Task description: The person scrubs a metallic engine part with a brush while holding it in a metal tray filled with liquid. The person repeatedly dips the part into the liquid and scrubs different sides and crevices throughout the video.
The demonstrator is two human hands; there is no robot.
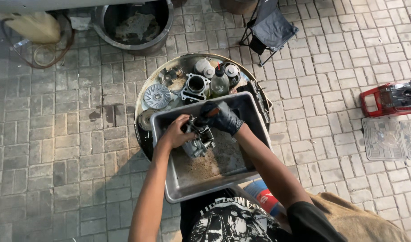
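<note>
From the head camera, the bare left hand (175,133) gripped a grimy metal engine part (197,140) near the far end of a steel tray (178,186), while the black-gloved right hand (221,117) closed on a brush (211,112) against it, beside a plastic bottle (219,83).

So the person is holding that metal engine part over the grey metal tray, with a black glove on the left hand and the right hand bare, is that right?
Not quite. The head view shows the black glove on the right hand; the left hand is bare. The rest holds: both hands hold the metal engine part over the grey metal tray.
</note>
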